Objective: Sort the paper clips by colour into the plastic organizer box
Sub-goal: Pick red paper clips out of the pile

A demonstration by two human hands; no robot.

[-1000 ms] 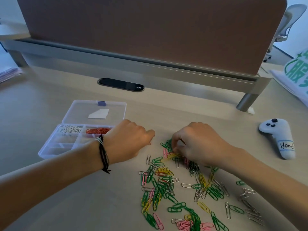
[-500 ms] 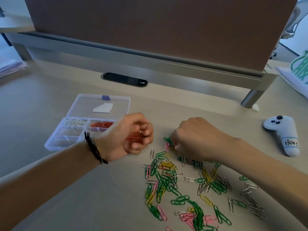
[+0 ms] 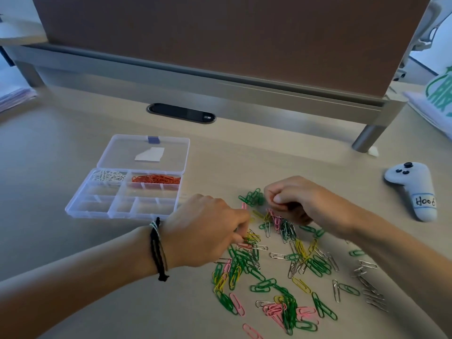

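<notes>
The clear plastic organizer box (image 3: 73, 209) lies open at the left, its lid (image 3: 127, 148) folded back. One far compartment holds white clips (image 3: 105, 176), the one beside it orange clips (image 3: 156, 179); the nearer compartments look empty. A loose pile of paper clips (image 3: 315, 265), green, yellow, pink and silver, spreads over the desk to the right. My left hand (image 3: 208, 231) reaches into the pile's left side, fingertips pinching at a clip there. My right hand (image 3: 296, 199) hovers over the pile's far edge with fingers curled, thumb pressed on something small and reddish.
A white game controller (image 3: 411, 189) with a handwritten label lies at the right. A brown partition on a metal rail (image 3: 220, 86) closes the back, its leg (image 3: 365, 139) at right. A cable port (image 3: 181, 113) sits behind the box. Silver clips (image 3: 371, 292) trail right.
My left hand, which held orange clips near the box, has come down to the right into the pile. My right hand has lifted a little off the pile's far edge.
</notes>
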